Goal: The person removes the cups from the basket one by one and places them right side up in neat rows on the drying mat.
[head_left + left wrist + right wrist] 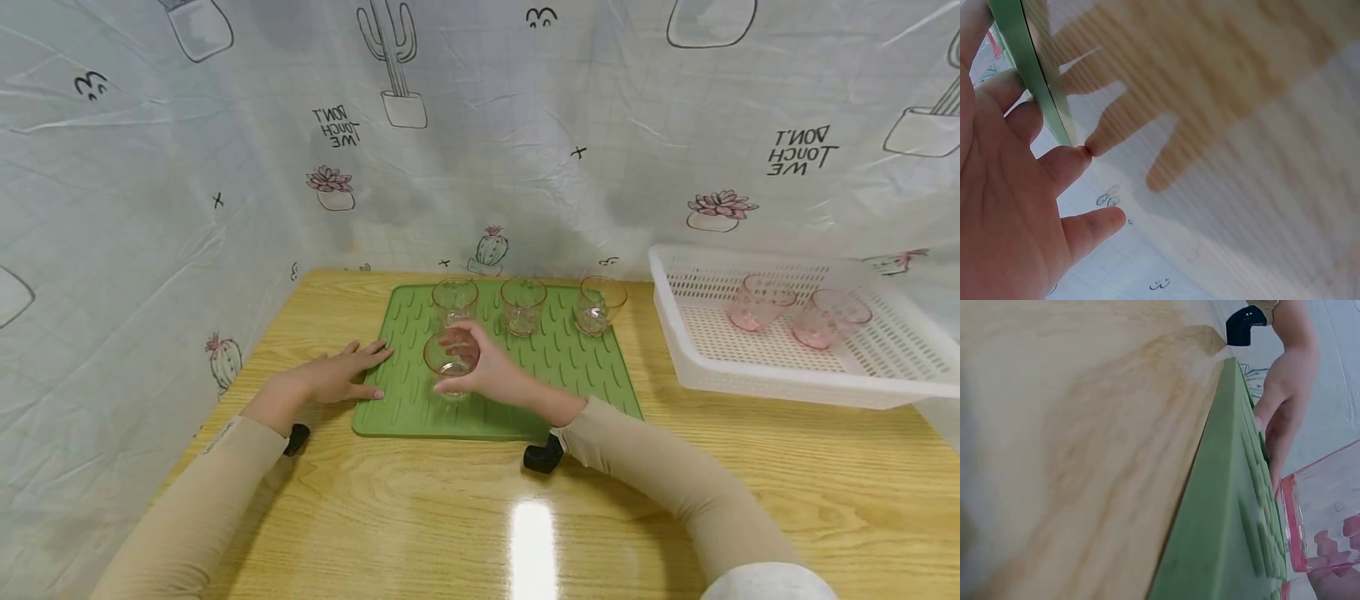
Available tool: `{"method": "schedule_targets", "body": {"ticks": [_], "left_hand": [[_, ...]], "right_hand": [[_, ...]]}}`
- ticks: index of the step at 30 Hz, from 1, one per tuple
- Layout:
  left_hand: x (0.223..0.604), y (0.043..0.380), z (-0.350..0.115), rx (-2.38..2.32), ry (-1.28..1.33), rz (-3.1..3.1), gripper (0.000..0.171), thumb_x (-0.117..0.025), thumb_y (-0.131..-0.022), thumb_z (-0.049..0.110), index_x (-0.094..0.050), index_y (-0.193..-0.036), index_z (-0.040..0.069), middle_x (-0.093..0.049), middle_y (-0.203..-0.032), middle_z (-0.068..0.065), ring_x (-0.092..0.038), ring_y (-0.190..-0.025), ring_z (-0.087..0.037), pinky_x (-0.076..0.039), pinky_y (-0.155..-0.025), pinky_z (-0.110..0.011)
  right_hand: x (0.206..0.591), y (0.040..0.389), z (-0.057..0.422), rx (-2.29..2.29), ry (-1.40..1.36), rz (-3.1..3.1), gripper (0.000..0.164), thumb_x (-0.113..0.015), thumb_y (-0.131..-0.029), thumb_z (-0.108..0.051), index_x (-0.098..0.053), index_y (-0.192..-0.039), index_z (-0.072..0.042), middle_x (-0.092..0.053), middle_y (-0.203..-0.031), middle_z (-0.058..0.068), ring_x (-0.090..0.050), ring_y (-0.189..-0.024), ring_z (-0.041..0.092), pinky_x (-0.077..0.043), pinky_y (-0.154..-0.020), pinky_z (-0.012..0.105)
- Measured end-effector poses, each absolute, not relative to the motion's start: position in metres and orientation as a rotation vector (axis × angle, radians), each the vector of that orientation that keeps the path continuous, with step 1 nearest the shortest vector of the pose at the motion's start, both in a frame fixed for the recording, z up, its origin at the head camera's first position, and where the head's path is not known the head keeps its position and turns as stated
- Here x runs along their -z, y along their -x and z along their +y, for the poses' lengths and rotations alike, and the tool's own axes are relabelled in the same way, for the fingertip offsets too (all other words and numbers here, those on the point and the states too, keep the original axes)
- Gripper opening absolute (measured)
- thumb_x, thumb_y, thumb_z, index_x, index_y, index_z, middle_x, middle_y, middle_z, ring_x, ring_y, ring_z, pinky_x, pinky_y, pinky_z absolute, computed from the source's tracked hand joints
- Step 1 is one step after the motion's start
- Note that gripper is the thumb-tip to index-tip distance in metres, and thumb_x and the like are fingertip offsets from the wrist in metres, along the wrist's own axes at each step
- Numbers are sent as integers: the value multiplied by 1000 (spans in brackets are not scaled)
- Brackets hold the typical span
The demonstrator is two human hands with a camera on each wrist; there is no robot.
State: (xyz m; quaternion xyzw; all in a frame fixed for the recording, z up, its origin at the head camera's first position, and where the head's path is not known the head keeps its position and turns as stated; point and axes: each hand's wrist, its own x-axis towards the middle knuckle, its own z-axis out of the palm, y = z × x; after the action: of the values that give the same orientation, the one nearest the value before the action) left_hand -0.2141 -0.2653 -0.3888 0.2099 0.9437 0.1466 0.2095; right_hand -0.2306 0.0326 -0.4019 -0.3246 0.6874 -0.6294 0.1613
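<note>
On the worktop [420,500], a mat [570,367] is laid left of a basket [795,379] containing two glasses [761,307]. Three glasses [522,307] are ranged along the mat's rear; before the leftmost, a fourth glass [450,358] is held in the right grip [491,367]. The mat's left edge is touched by the left grip [336,377].

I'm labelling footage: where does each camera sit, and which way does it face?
Head: worn on the head, facing forward and down at the green mat and white basket; left hand, right hand and tan sleeves show.
Left wrist: on that wrist, facing the wooden tabletop and mat's edge; palm and fingers show.
Right wrist: on that wrist, facing along the mat's near edge; both hands show partly.
Shared: head and right wrist both show the left hand and gripped pink-rimmed glass.
</note>
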Motion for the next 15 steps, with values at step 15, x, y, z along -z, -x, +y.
{"method": "schedule_targets", "body": {"ticks": [15], "left_hand": [[389, 216, -266, -413, -566, 2612, 89, -61, -100, 51, -19, -165, 9, -4, -170, -19, 3, -150, -54, -4, -107, -83]], "right_hand": [[408, 232, 15, 1769, 874, 1917, 86, -77, -86, 11, -24, -153, 8, -40, -152, 31, -43, -139, 43, -46, -110, 43]]}}
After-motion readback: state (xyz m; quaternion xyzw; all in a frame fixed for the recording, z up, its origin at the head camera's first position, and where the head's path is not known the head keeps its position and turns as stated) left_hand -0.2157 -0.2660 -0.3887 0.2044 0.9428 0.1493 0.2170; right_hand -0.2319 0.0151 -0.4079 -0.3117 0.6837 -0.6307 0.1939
